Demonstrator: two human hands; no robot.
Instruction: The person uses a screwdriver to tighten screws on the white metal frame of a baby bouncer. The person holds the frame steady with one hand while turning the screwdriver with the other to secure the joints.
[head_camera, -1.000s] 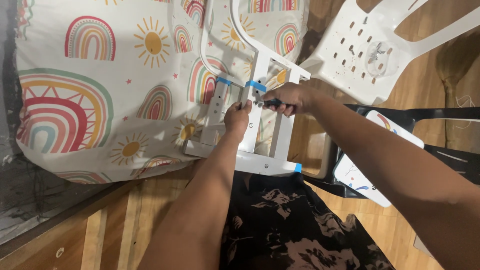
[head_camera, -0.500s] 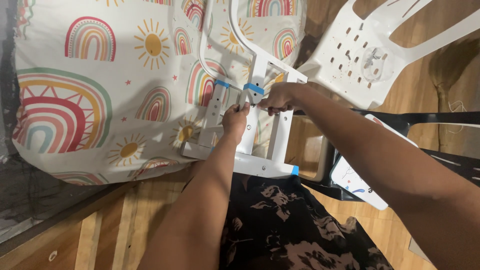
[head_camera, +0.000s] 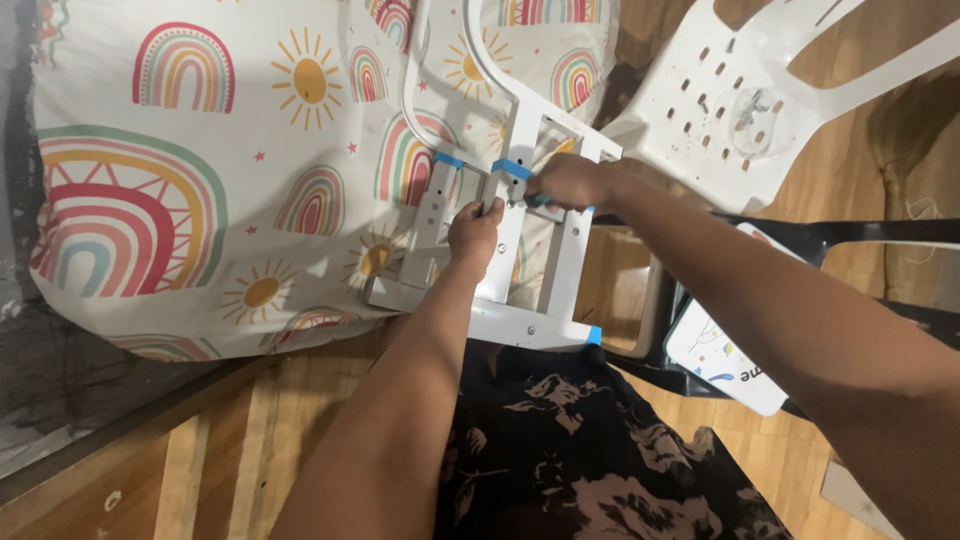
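Note:
A white metal frame (head_camera: 520, 250) with blue tape bands and curved tubes lies against a mattress edge, its lower bar resting near my lap. My left hand (head_camera: 474, 230) grips one of its upright bars, fingers wrapped around it. My right hand (head_camera: 565, 182) is closed around a small tool with a blue handle, pressed against the frame just below a blue tape band. The tool's tip is hidden by my fingers.
A mattress (head_camera: 200, 170) in a sheet printed with rainbows and suns fills the left. A white plastic chair (head_camera: 740, 110) lies tipped at upper right. A black chair (head_camera: 850, 235) holds a white card (head_camera: 730, 360). Dark patterned fabric (head_camera: 580, 440) covers my lap over a wooden floor (head_camera: 200, 470).
My right hand has shifted slightly up and left along the frame with the tool. My left hand keeps its hold on the bar.

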